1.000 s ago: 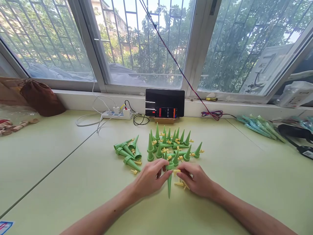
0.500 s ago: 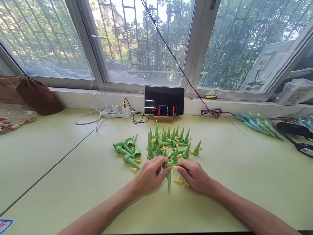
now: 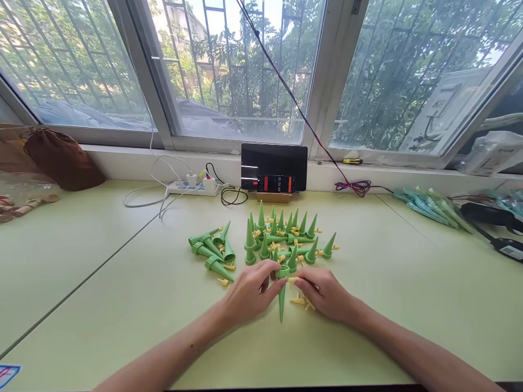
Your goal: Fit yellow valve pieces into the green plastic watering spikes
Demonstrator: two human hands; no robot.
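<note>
My left hand [image 3: 250,291] pinches the wide collar of a green cone-shaped spike [image 3: 281,296], whose tip points toward me just above the table. My right hand [image 3: 327,294] is closed on a small yellow valve piece [image 3: 293,281] held against the side of that collar. A few loose yellow valve pieces [image 3: 301,301] lie under my right hand. Behind my hands, several green spikes [image 3: 286,237] stand upright with yellow pieces among them. Another small heap of green spikes [image 3: 212,251] lies on its side to the left.
A dark tablet [image 3: 274,163] with a phone [image 3: 277,183] in front leans at the window sill. A white power strip [image 3: 192,188] with cables sits to its left. A brown pouch [image 3: 61,159] lies far left, and green packets [image 3: 437,209] far right.
The view has shifted slightly downward. Both hands hold nearly the same pose on the spike and the yellow piece.
</note>
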